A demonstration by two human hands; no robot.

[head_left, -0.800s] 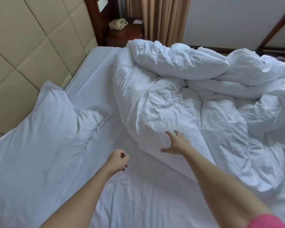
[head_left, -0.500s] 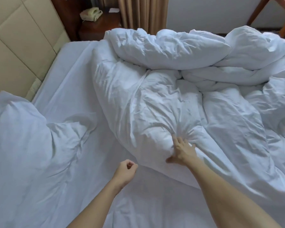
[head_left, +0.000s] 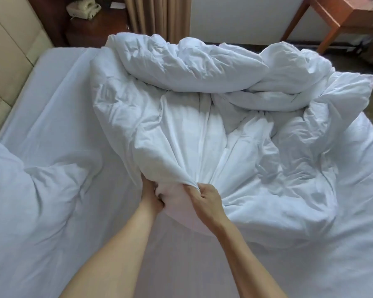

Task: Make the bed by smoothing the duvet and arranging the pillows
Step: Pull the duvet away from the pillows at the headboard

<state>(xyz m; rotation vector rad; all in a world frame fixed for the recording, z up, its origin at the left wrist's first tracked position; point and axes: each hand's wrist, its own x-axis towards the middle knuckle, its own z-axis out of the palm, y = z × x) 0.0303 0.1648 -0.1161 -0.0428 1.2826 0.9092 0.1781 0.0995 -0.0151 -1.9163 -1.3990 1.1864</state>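
Observation:
A crumpled white duvet [head_left: 202, 117] lies heaped across the middle and far side of the bed. Its near edge is bunched and lifted off the sheet. My left hand [head_left: 151, 193] grips that bunched edge from the left, fingers curled into the fabric. My right hand [head_left: 205, 197] grips the same bunch from the right, pinching a fold on top. A white pillow [head_left: 19, 201] lies at the left, near the headboard.
The white fitted sheet [head_left: 58, 108] shows bare between pillow and duvet. A padded beige headboard [head_left: 7, 52] runs along the left. A dark nightstand with a telephone [head_left: 84, 7] stands at the back left, curtains behind it. A wooden table [head_left: 342, 16] stands at the back right.
My left hand, a loose fist over the sheet before, has moved right and taken hold of the duvet edge. My right hand closed on the duvet and both lifted the edge.

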